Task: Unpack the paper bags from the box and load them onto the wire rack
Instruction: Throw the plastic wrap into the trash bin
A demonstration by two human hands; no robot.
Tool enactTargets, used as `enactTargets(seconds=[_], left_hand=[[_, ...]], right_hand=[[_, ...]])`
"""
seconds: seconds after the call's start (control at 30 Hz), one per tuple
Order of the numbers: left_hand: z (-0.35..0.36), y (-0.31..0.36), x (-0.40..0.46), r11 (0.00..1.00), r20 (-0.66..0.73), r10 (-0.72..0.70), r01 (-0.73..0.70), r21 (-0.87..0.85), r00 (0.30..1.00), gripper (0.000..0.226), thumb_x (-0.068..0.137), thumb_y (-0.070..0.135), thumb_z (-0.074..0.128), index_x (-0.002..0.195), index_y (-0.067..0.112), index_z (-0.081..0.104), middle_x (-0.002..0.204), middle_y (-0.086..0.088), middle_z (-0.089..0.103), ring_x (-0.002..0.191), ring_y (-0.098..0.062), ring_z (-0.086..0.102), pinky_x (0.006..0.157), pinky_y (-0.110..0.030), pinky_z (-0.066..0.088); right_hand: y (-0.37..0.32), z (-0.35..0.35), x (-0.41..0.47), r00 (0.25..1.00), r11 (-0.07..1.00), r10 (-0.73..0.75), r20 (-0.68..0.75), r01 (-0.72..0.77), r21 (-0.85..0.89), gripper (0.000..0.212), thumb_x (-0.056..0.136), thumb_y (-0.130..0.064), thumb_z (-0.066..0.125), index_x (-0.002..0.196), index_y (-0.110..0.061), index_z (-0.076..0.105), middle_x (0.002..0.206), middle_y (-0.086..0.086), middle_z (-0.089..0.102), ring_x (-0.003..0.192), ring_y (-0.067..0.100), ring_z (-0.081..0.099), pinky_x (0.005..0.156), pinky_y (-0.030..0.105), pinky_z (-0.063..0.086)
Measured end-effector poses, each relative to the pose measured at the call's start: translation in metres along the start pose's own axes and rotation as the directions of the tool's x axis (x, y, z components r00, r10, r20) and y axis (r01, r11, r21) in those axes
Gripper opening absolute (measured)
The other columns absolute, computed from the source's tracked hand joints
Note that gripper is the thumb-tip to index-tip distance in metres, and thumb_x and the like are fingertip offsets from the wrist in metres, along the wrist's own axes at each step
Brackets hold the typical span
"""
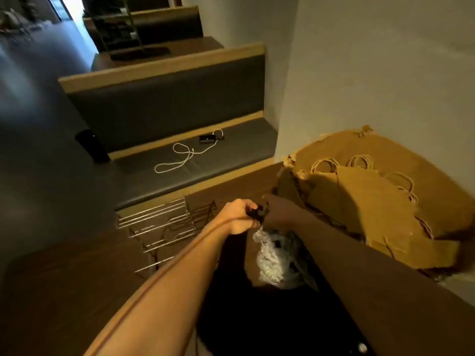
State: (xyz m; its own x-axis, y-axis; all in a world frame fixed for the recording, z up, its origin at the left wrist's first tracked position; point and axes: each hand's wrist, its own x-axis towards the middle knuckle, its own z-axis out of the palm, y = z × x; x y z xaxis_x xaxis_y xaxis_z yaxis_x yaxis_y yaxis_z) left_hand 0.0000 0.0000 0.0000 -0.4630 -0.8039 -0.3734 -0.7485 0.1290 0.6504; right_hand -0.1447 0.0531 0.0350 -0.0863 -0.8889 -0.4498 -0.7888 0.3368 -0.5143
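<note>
An open cardboard box [437,181] stands at the right of the wooden table, against the wall. It is full of flat brown paper bags [367,199] with white cord handles. The wire rack [159,227] lies on the table at centre left, with nothing on it. My left hand [239,217] grips a small dark object [257,213] above the table's near edge. My right hand [280,214], in deep shadow, meets that object from the right; its fingers are hard to make out. Crumpled clear plastic [272,260] hangs below both hands.
Beyond the table is a grey upholstered bench [195,160] with a phone [207,138] and a white cable [180,156] on it. A dark cylinder [92,145] stands on the floor at its left end. A white wall rises behind the box.
</note>
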Motion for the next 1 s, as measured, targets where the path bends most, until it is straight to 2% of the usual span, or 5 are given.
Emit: enactTargets(seconds=[0.33,0.57,0.7,0.87,1.0], left_hand=[[0.088,-0.049,0.022,0.955,0.253,-0.233,0.270,-0.126,0.939,0.063,0.078,0.003,0.076,0.135,0.023,0.055,0.139,-0.010,0.057,0.124,-0.025,0.057,0.107,-0.037,0.047],[0.096,-0.053,0.006,0.978,0.382,-0.181,0.207,-0.028,0.906,0.101,0.078,0.027,0.083,0.157,0.034,0.020,0.158,0.000,0.035,0.144,-0.021,0.036,0.117,-0.035,0.032],[0.092,-0.049,-0.005,0.963,0.499,-0.069,0.188,-0.192,0.864,0.106,0.071,0.027,0.087,0.156,0.033,0.023,0.154,0.003,0.042,0.137,-0.016,0.045,0.116,-0.038,0.035],[0.059,-0.023,-0.014,0.671,0.316,-0.038,0.259,-0.695,0.948,0.051,0.086,0.029,0.075,0.131,0.024,0.052,0.110,-0.005,0.068,0.086,-0.003,0.070,0.072,-0.018,0.054],[0.023,0.001,-0.018,0.112,0.227,0.065,0.219,-0.969,0.972,0.061,0.098,0.055,0.040,0.116,0.004,0.070,0.105,-0.017,0.070,0.085,-0.024,0.073,0.076,-0.038,0.062]], right_hand=[[0.104,0.109,0.030,0.948,0.963,0.217,0.232,-0.170,-0.207,0.089,0.091,-0.049,0.057,0.153,-0.039,-0.006,0.161,0.012,-0.016,0.147,0.042,0.003,0.117,0.056,0.019],[0.113,0.127,0.009,0.950,0.950,0.229,0.211,-0.171,-0.262,0.032,0.096,-0.028,0.053,0.123,-0.014,0.060,0.123,0.013,0.061,0.111,0.032,0.059,0.088,0.035,0.048],[0.094,0.114,0.013,0.970,0.908,0.149,0.195,-0.212,0.361,0.021,0.094,-0.033,0.060,0.106,-0.017,0.067,0.099,0.001,0.067,0.097,0.023,0.066,0.078,0.031,0.053],[0.048,0.066,0.018,0.984,0.505,0.160,0.076,-0.148,0.850,0.020,0.098,-0.005,0.050,0.110,-0.015,0.061,0.102,0.002,0.060,0.100,0.018,0.058,0.089,0.034,0.050],[0.014,0.043,0.014,0.996,0.501,0.051,-0.076,0.040,0.864,0.021,0.092,-0.008,0.055,0.110,-0.013,0.064,0.106,0.013,0.067,0.093,0.027,0.067,0.087,0.050,0.056]])
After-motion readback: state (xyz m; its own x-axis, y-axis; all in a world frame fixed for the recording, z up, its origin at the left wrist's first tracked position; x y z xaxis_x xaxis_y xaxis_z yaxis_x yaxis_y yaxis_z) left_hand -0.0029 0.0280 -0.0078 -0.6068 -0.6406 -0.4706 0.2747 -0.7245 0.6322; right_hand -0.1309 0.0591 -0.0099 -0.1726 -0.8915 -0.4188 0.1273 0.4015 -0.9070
